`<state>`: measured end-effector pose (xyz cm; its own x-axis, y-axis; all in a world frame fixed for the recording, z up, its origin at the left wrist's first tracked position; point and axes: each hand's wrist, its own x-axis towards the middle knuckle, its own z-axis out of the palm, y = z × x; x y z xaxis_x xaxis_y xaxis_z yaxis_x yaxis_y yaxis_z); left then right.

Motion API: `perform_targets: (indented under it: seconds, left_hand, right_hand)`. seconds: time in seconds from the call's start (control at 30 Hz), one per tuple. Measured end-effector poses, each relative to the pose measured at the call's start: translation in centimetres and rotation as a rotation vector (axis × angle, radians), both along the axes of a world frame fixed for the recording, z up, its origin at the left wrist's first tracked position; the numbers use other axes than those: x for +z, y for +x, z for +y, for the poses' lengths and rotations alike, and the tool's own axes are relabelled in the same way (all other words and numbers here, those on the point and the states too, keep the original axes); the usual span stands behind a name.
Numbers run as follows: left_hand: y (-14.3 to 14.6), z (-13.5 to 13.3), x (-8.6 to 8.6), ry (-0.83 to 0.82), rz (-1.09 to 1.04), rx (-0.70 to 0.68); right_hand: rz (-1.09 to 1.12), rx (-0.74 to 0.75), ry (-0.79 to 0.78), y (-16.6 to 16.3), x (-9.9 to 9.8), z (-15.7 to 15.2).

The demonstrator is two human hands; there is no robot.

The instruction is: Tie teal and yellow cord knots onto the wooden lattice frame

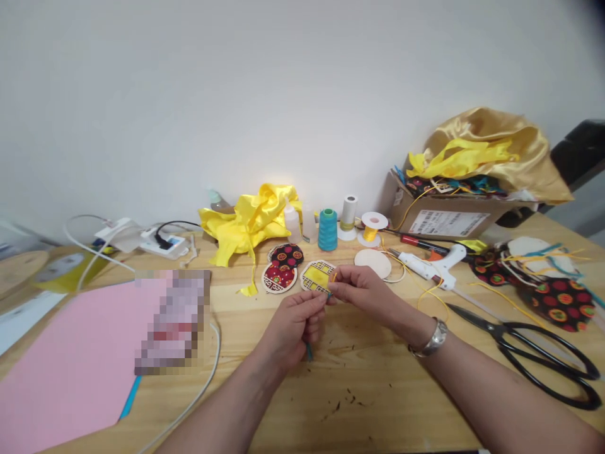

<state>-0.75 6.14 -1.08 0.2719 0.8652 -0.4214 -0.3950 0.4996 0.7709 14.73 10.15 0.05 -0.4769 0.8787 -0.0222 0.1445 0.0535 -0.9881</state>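
Note:
Both my hands meet near the middle of the table with fingertips pinched. My left hand [300, 321] is closed on teal thread [309, 353], whose end hangs below the curled fingers. In my right hand [362, 291], thumb and forefinger pinch a bit of yellow cord [334, 277]. At the fingertips is a round wooden lattice disc [316, 276] with yellow fabric behind its openings. The fingers cover its lower right edge, and whether they grip it I cannot tell. To its left lie round pieces with dark patterned fabric [286, 257] and red fabric [280, 276].
Behind stand a teal thread cone [328, 231], a yellow cord spool [373, 227] and yellow satin [255, 217]. At right lie a white glue gun [435, 265], large black scissors [524, 347] and a full cardboard box [425, 211]. A pink sheet [89, 359] covers the left side.

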Motion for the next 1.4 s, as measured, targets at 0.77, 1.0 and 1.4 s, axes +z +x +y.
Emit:
perform_targets:
  seconds: [0.77,1.0,1.4]
  left_hand:
    - [0.47,0.13,0.03,0.070,0.077,0.112]
    - [0.61,0.03,0.29,0.163,0.205,0.129]
    - [0.47,-0.30,0.55,0.253,0.401,0.157]
  right_hand:
    - [0.010,-0.036,0.041,0.09,-0.21,0.29]
    - [0.039,-0.022,0.012,0.02,0.04,0.21]
    - [0.034,-0.039,0.005,0.10,0.20,0.20]
